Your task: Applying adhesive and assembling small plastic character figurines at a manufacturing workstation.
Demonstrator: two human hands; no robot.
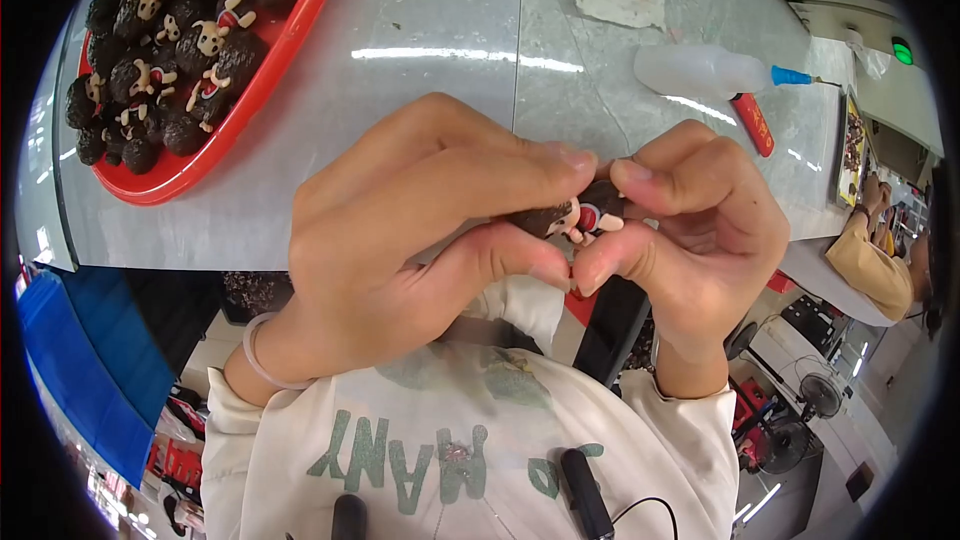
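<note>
While a red tray (pixel 292 35) heaped with dark brown lumps (pixel 182 132), many bearing small pale figures in red, fills the far left of my grey worktable (pixel 430 15), my left hand (pixel 395 200) slants in from below, a pale band (pixel 254 352) round its wrist. Its index finger arches over and its thumb lies bent beneath, both tips narrowed around one such figurine (pixel 588 219); whether my other left fingers touch it, I cannot tell. The figurine sits between my two hands, in front of my chest, dark head to the left, pale limbs to the right. My right hand (pixel 712 210), index fingertip above and thumb tip below, pinches the piece's right end, its remaining fingers curled toward the palm. Farther right, a translucent squeeze bottle (pixel 690 70) lies on its side, blue nozzle (pixel 790 76) pointing right, its fill indiscernible. At far right, a person's tan sleeve (pixel 862 268) shows.
</note>
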